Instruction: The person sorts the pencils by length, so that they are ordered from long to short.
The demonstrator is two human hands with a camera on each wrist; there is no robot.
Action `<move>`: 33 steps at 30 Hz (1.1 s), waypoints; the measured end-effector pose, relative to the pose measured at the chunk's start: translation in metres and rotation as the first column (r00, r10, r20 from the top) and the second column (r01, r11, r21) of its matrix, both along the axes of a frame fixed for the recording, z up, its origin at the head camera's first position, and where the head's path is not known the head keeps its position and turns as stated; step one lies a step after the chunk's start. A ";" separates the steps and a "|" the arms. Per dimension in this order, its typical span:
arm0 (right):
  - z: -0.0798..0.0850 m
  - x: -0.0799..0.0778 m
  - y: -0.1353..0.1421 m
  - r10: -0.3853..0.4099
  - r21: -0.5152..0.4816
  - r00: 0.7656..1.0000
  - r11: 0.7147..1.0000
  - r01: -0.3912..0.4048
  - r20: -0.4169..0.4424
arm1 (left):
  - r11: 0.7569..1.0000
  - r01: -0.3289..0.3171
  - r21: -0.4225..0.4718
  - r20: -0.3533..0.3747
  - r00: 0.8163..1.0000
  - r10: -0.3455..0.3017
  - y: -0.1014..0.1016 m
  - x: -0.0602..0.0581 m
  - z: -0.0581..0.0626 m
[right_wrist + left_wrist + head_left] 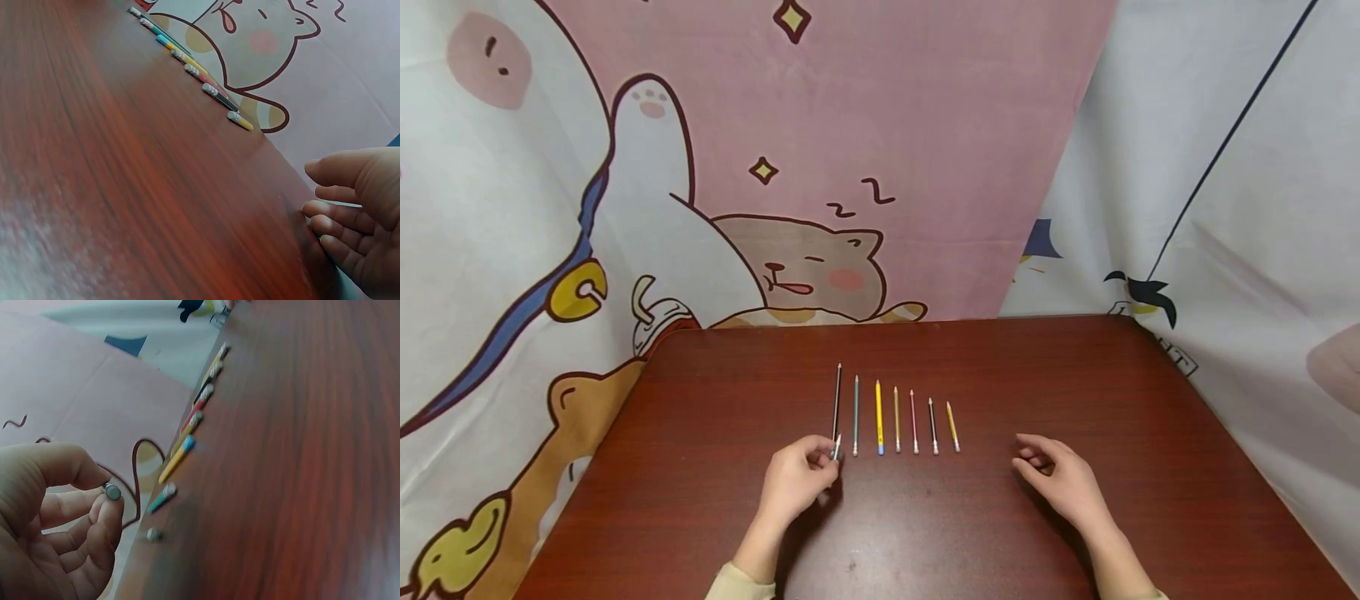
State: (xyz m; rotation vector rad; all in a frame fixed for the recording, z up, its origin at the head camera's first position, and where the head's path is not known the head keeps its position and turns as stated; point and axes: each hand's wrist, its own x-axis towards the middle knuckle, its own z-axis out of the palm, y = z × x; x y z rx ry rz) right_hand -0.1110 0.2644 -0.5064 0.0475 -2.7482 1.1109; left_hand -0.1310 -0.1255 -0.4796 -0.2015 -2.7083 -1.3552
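Observation:
My left hand [796, 475] pinches a short pencil [837, 447] between thumb and fingertips. Its round eraser end [112, 491] faces the left wrist camera. Just beyond the fingers lies a long black pencil [837, 400], the leftmost of a row that gets shorter toward the right. After it come a teal pencil [856, 417], a yellow one with a blue end [879, 417], a gold pencil [897, 421], a pink-red pencil [913, 423], a shorter black pencil [933, 427] and a short yellow pencil [952, 427]. Right of the row, my right hand [1063, 479] holds nothing, fingers loosely bent.
The pencils lie on a dark red-brown wooden table [925, 533], erasers toward me and tips toward the far edge. Behind it hangs a pink and white cloth [955, 167] with cartoon animals, which also runs along both sides.

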 end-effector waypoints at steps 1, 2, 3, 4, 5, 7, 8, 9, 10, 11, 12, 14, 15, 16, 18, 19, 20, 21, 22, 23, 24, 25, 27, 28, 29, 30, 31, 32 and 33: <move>0.000 0.000 0.001 -0.004 0.005 1.000 1.000 0.004 -0.001 | 1.000 0.011 0.007 -0.009 1.000 -0.011 0.005 -0.002 0.000; -0.001 0.000 0.002 -0.006 0.010 1.000 1.000 0.006 -0.004 | 1.000 0.020 0.014 -0.017 1.000 -0.020 0.009 -0.003 0.000; -0.001 0.001 0.003 -0.009 0.016 1.000 1.000 0.009 -0.005 | 0.999 0.029 0.017 -0.022 0.999 -0.029 0.014 -0.005 0.000; -0.001 0.001 0.004 -0.008 0.020 1.000 1.000 0.008 -0.005 | 0.999 0.037 0.018 -0.025 0.999 -0.036 0.018 -0.007 0.000; -0.002 0.001 0.005 -0.010 0.023 1.000 1.000 0.010 -0.007 | 0.999 0.043 0.019 -0.026 0.999 -0.043 0.023 -0.008 0.000; -0.002 0.001 0.007 -0.011 0.028 1.000 1.000 0.012 -0.010 | 0.998 0.053 0.021 -0.028 0.998 -0.052 0.032 -0.011 0.001; -0.002 0.002 0.008 -0.011 0.031 1.000 0.999 0.011 -0.010 | 0.998 0.058 0.024 -0.028 0.998 -0.057 0.036 -0.012 0.001; -0.001 0.002 0.008 -0.010 0.033 1.000 0.999 0.011 -0.010 | 0.998 0.064 0.025 -0.027 0.998 -0.063 0.040 -0.013 0.001; -0.001 0.002 0.009 -0.009 0.035 1.000 0.999 0.010 -0.012 | 0.997 0.069 0.029 -0.029 0.997 -0.068 0.045 -0.014 0.002; -0.001 0.003 0.010 -0.011 0.037 1.000 0.999 0.011 -0.013 | 0.997 0.075 0.032 -0.033 0.997 -0.074 0.049 -0.015 0.002; -0.001 0.003 0.011 -0.010 0.039 1.000 0.999 0.011 -0.012 | 0.996 0.082 0.034 -0.039 0.996 -0.081 0.054 -0.016 0.002; 0.000 0.004 0.013 -0.013 0.045 1.000 0.999 0.013 -0.014 | 0.994 0.101 0.047 -0.056 0.994 -0.098 0.062 -0.017 0.002; 0.000 0.004 0.013 -0.013 0.047 1.000 0.999 0.014 -0.014 | 0.993 0.105 0.049 -0.062 0.993 -0.102 0.067 -0.017 0.001; 0.001 0.005 0.014 -0.014 0.049 1.000 0.999 0.015 -0.014 | 0.993 0.108 0.053 -0.070 0.992 -0.104 0.071 -0.018 0.001; 0.002 0.006 0.015 -0.016 0.050 1.000 0.999 0.017 -0.012 | 0.992 0.113 0.059 -0.084 0.991 -0.108 0.080 -0.019 -0.001; 0.002 0.006 0.016 -0.018 0.052 1.000 0.998 0.018 -0.012 | 0.992 0.112 0.062 -0.086 0.991 -0.106 0.084 -0.019 -0.002; 0.003 0.006 0.016 -0.018 0.052 1.000 0.998 0.018 -0.011 | 0.992 0.107 0.062 -0.083 0.991 -0.102 0.088 -0.020 -0.003; 0.003 0.007 0.017 -0.018 0.052 1.000 0.998 0.019 -0.007 | 0.992 0.107 0.065 -0.081 0.992 -0.101 0.093 -0.020 -0.004; 0.004 0.008 0.017 -0.020 0.051 1.000 0.998 0.021 -0.007 | 0.991 0.109 0.072 -0.082 0.991 -0.103 0.097 -0.021 -0.005; 0.005 0.008 0.018 -0.021 0.051 1.000 0.998 0.021 -0.006 | 0.990 0.111 0.082 -0.080 0.991 -0.104 0.101 -0.021 -0.006; 0.005 0.009 0.019 -0.021 0.052 1.000 0.998 0.021 -0.004 | 0.990 0.110 0.088 -0.082 0.991 -0.103 0.105 -0.022 -0.007; 0.006 0.009 0.020 -0.021 0.054 1.000 0.998 0.022 -0.005 | 0.990 0.105 0.089 -0.079 0.992 -0.098 0.110 -0.022 -0.007; 0.006 0.010 0.021 -0.022 0.057 1.000 0.998 0.023 -0.009 | 0.991 0.097 0.092 -0.086 0.992 -0.089 0.118 -0.022 -0.008; 0.006 0.010 0.022 -0.021 0.059 1.000 0.998 0.022 -0.012 | 0.991 0.093 0.095 -0.089 0.992 -0.084 0.121 -0.023 -0.008; 0.006 0.010 0.023 -0.020 0.062 1.000 0.998 0.021 -0.015 | 0.992 0.088 0.091 -0.094 0.992 -0.079 0.125 -0.023 -0.008; 0.006 0.011 0.024 -0.020 0.064 1.000 0.998 0.021 -0.016 | 0.993 0.083 0.086 -0.096 0.993 -0.074 0.128 -0.023 -0.008; 0.006 0.011 0.025 -0.020 0.065 1.000 0.998 0.021 -0.018 | 0.993 0.081 0.089 -0.094 0.993 -0.073 0.132 -0.023 -0.008; 0.006 0.011 0.026 -0.021 0.066 1.000 0.998 0.022 -0.015 | 0.993 0.080 0.091 -0.097 0.993 -0.071 0.135 -0.023 -0.008; 0.006 0.011 0.028 -0.020 0.066 1.000 0.998 0.021 -0.010 | 0.993 0.076 0.087 -0.103 0.992 -0.067 0.138 -0.024 -0.009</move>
